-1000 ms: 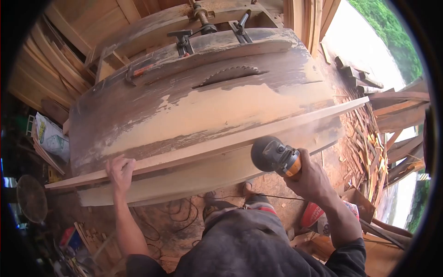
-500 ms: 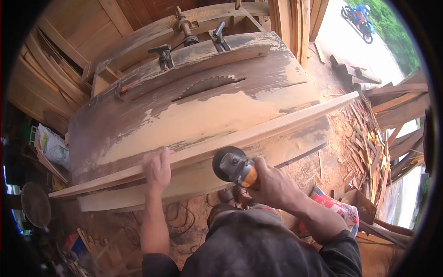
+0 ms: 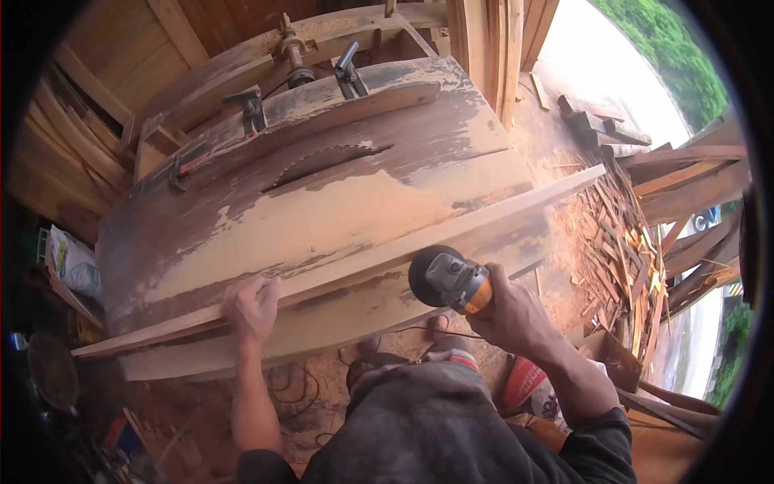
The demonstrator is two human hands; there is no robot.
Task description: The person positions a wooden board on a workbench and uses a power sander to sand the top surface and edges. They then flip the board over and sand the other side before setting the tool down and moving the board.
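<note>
A long narrow wooden board (image 3: pixel 355 270) lies across the near edge of the sawdust-covered saw table (image 3: pixel 322 214). My left hand (image 3: pixel 251 308) grips the board left of centre, with its fingers closed around it. In my right hand (image 3: pixel 516 316) is an angle grinder (image 3: pixel 451 280) with an orange body and a dark round disc. The grinder's head is right at the board's near side, right of the middle. Part of the disc is hidden behind the grinder's metal head.
A toothed circular saw blade (image 3: pixel 326 161) rises from the table behind the board. Beyond it stands a wooden fence (image 3: pixel 355 109) with clamps. Scrap wood (image 3: pixel 617 258) is heaped at right. A red-and-white bag (image 3: pixel 528 383) and a cord (image 3: pixel 294 387) lie on the floor.
The grinder and my right hand have moved right along the board. My left hand still holds the board. The view has shifted, and the motorcyclist outside has left the upper right.
</note>
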